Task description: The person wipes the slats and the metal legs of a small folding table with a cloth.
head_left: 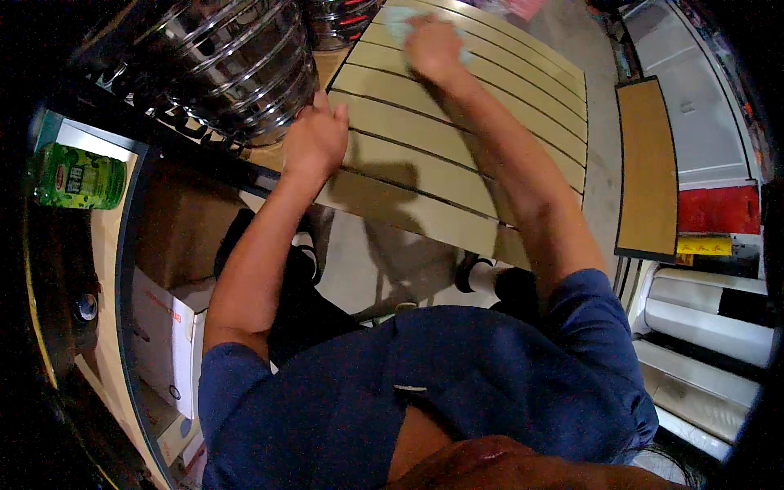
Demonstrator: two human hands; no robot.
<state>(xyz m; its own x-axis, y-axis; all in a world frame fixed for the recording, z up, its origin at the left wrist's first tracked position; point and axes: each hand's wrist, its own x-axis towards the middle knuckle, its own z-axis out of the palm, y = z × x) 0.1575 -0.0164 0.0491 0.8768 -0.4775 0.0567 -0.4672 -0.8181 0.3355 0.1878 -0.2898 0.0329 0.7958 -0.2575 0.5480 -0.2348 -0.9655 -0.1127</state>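
Observation:
A cream slatted table stands in front of me. At its far left part, my right hand is closed over a pale green-blue cloth and presses it onto the slats. Some of the cloth spreads out past the fingers on both sides. My left hand grips the table's left edge, beside a large ribbed shiny metal container. Its fingertips are partly hidden at that edge. The shadows of my head and right arm fall across the slats.
Another shiny metal container stands behind the first. On a left shelf lies a green bottle, above boxes. A brown dark-edged panel leans at the right, near a red object and white stacked items.

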